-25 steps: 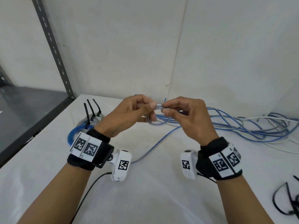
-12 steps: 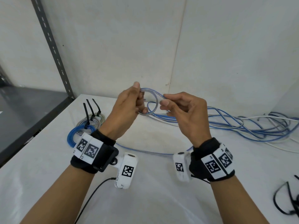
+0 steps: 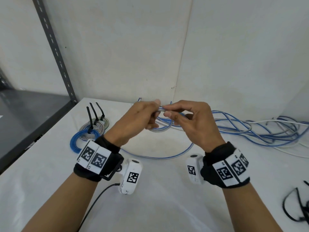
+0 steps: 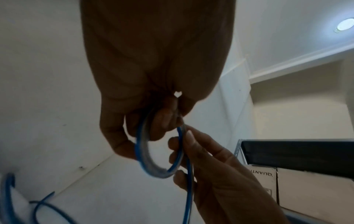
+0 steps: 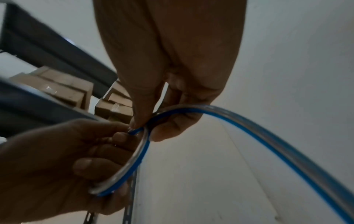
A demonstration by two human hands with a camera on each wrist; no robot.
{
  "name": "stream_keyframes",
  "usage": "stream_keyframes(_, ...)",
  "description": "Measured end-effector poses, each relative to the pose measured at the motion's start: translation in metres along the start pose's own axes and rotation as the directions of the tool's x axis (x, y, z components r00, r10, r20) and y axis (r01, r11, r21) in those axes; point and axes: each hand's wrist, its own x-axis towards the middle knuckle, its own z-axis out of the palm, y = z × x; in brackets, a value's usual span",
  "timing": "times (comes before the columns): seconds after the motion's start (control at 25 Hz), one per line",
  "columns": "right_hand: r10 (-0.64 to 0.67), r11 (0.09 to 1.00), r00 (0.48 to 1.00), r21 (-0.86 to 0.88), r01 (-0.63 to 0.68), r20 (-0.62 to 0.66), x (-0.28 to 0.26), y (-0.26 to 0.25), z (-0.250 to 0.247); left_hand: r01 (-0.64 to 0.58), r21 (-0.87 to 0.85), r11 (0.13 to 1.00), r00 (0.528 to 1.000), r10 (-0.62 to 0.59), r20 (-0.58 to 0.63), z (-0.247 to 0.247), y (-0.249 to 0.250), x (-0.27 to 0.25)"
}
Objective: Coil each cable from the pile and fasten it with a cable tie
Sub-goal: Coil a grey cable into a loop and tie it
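A blue-and-clear cable is being wound into a small coil (image 3: 161,128) held above the white table. My left hand (image 3: 138,119) grips the coil (image 4: 145,157) with its fingers curled round the loops. My right hand (image 3: 189,121) pinches the cable's free run (image 5: 239,121) between thumb and forefinger right at the coil's top. The slack (image 3: 157,156) trails down in a curve across the table to the loose cable pile (image 3: 260,129) at the right. Three finished coils (image 3: 91,133) with black cable ties (image 3: 93,114) sticking up lie at the left.
A dark metal shelf (image 3: 25,118) with an upright post (image 3: 55,52) borders the table's left side. Loose black cable ties (image 3: 297,208) lie at the right front edge. A black lead (image 3: 93,205) runs from the left wrist camera. Two walls meet behind the pile.
The coil, raised upright half a second ago, has come back down and flat. My right hand has brought another length of cable up to the coil's top, and the slack has curved further right.
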Motion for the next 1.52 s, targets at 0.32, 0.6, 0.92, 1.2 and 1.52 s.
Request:
stream_keyframes(0.32, 0.194, 0.88, 0.958, 0.469, -0.076, -0.21, -0.001, -0.002, 0.021, -0.154, -0.537, 0.829, 0.972, 0.03, -0.231, -0.001, 0.014, 0.003)
stream_keyframes(0.6, 0.236, 0.866, 0.905, 0.499, -0.032, -0.352, -0.011, -0.001, 0.057, -0.203, -0.664, 0.72, 0.954, -0.008, -0.3, 0.013, 0.007, 0.004)
stream_keyframes(0.92, 0.04, 0.996, 0.98, 0.085, -0.024, -0.195, -0.003, 0.003, 0.011, 0.144, -0.536, 0.832, 0.987, -0.157, 0.021, -0.006, 0.003, 0.003)
stream_keyframes(1.2, 0.004, 0.993, 1.0, -0.114, -0.003, 0.008, -0.003, -0.003, -0.015, -0.05, -0.059, 0.997, 0.99, 0.057, 0.129, -0.005, 0.002, -0.006)
stream_keyframes(1.52, 0.177, 0.902, 0.958, 0.427, -0.065, -0.226, -0.004, -0.006, 0.031, -0.165, -0.553, 0.816, 0.983, 0.093, -0.156, 0.004, 0.01, -0.001)
